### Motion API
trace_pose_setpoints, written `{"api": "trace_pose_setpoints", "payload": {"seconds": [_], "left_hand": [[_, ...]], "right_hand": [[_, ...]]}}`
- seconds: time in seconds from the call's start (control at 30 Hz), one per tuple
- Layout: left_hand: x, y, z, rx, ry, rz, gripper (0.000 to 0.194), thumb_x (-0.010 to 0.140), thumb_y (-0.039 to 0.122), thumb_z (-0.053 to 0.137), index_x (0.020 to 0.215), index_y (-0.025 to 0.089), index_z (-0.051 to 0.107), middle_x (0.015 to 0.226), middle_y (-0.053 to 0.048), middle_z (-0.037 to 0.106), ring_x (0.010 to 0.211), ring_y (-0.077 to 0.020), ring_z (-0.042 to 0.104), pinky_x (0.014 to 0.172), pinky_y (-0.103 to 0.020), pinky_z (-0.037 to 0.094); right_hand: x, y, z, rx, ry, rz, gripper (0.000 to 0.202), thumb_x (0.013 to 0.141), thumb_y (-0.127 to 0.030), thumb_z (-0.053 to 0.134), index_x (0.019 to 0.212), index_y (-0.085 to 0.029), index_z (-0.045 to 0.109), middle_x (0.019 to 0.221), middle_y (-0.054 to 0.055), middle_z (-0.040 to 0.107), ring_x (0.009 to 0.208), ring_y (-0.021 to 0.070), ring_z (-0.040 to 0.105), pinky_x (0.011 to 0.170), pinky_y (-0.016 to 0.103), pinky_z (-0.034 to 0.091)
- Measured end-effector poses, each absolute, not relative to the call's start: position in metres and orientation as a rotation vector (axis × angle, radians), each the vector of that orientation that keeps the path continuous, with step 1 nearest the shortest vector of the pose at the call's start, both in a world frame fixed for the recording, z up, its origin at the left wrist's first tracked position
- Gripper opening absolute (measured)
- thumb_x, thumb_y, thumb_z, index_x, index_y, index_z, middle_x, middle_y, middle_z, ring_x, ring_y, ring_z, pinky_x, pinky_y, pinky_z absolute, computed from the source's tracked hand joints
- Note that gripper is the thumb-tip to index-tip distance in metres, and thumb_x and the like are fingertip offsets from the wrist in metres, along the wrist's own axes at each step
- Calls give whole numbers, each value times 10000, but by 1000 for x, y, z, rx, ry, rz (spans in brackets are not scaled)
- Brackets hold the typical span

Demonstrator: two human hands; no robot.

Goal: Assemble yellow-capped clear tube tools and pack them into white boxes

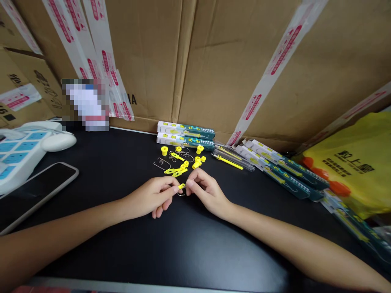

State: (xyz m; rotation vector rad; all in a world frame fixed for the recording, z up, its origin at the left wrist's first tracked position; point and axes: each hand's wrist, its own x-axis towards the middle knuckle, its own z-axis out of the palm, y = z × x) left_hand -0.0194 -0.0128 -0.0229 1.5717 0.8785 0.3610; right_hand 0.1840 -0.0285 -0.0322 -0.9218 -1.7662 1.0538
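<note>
Fiddly small-parts work, middle of the bench

So the left hand point(155, 196) has a tight grip, thumb and finger pinching a little yellow piece point(181, 186) that sticks out toward the other side. The right hand point(209, 191) is right up beside its free end, thumb and fingertips bunched close. Whether that second grip actually has something in it I can't tell, the fingers cover it. A bit of bent wire point(181, 194) pokes out just below the yellow piece, and I can't make out if the two are joined.

My read is that the step in hand is lining up or joining something at that tip. If so, the next move calls for a steady left pinch and some fine fingertip work from the right.

All of this is just above the black bench point(189, 248). Just beyond the fingers there's a loose scatter: slotted yellow pieces point(180, 172), yellow caps point(164, 151), a wire hook point(161, 165) with what looks like a spring by it, and some thin looped wire point(191, 156). To the right of those lie clear tubes with a yellow rod point(229, 163) among them.

Further out, two printed boxes point(185, 141) sit against the big cardboard point(232, 77), more boxes point(275, 176) fan off to the right near a yellow bag point(351, 162), and a phone point(35, 195) and power strip point(23, 152) are over on the left.
</note>
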Motion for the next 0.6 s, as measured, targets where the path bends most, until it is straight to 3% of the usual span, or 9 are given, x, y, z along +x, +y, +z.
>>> {"api": "trace_pose_setpoints", "payload": {"seconds": [0.3, 0.6], "left_hand": [[-20, -6, -26, 1454, 833, 276, 322, 928, 475, 421, 966, 185, 556, 511, 73, 514, 329, -61, 459, 304, -141, 384], [-19, -12, -19, 1576, 840, 284, 252, 950, 390, 379, 875, 179, 494, 588, 56, 556, 341, -29, 380, 330, -131, 266]], "right_hand": [[184, -28, -32, -966, -1809, 1052, 223, 936, -322, 518, 753, -200, 479, 662, -18, 565, 627, 113, 538, 639, 256, 436], [184, -29, -32, -1029, -1912, 962, 238, 928, -347, 527, 745, -196, 501, 662, -15, 561, 610, 114, 501, 599, 254, 408]]}}
